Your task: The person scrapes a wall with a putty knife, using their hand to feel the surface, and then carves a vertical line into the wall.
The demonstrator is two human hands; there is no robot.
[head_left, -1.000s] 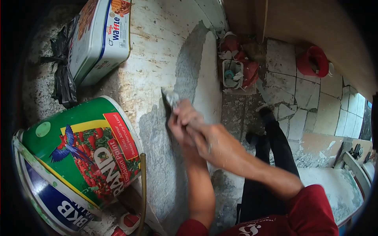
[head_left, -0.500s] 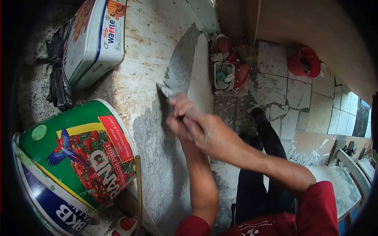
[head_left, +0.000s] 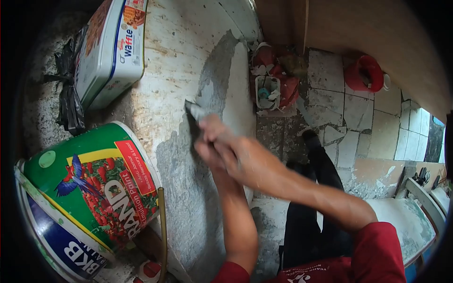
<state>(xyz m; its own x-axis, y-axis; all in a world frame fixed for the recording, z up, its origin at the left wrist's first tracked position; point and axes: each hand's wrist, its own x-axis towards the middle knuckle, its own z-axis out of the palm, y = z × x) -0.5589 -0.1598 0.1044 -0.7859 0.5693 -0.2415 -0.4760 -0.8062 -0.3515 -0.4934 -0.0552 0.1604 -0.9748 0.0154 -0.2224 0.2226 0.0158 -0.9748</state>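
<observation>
A scraper (head_left: pixel 196 111) with a flat, pale metal blade is pressed against the edge of the flaking white paint on a wall (head_left: pixel 165 75). Both hands are closed together around its handle, which they mostly hide. My right hand (head_left: pixel 232 144) reaches across from the right, its fingers toward the blade. Just below and partly behind it is my left hand (head_left: pixel 208 153); motion blurs the fingers of both. Around the blade, a rough grey bare patch (head_left: pixel 179 160) runs up and down the wall beside the white coat.
At left stand a green paint bucket (head_left: pixel 61 162), a waffle tin (head_left: pixel 106 70) and a black plastic bag (head_left: pixel 70 85). A thin pipe (head_left: pixel 162 226) rises near the bucket. Beyond are a red bucket (head_left: pixel 363 75), a small white container (head_left: pixel 267 92) and a chair (head_left: pixel 401 221) on broken floor tiles.
Both hands and the scraper have shifted slightly left, still at the paint edge. A pale flake now shows on the grey patch above the blade. The view has moved a little.
</observation>
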